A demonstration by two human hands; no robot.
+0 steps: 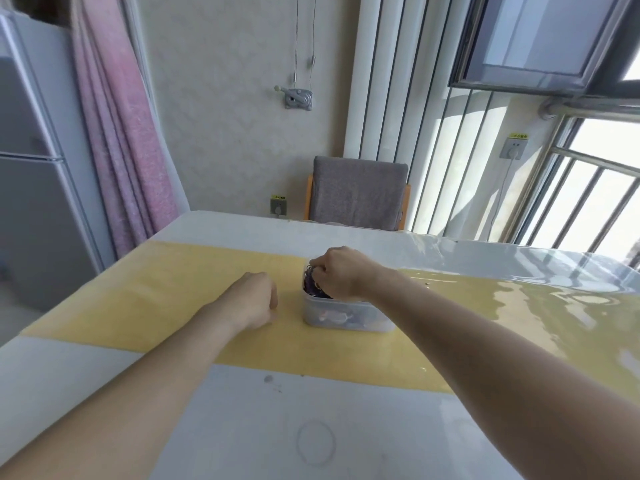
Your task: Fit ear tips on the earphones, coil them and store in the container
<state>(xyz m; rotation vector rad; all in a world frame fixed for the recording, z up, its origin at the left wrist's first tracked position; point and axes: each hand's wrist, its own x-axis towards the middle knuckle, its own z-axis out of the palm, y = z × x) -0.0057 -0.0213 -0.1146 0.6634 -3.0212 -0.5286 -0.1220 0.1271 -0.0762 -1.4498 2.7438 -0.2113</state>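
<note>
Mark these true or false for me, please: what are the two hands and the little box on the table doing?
1. The right hand reaches into the container. True.
2. The left hand holds the container. False: it rests on the yellow cloth beside it, apart from it.
3. The container has a lid on. False: it is open on top.
4. Dark earphones are at the right hand's fingers. True.
5. A grey chair stands beyond the table. True.
</note>
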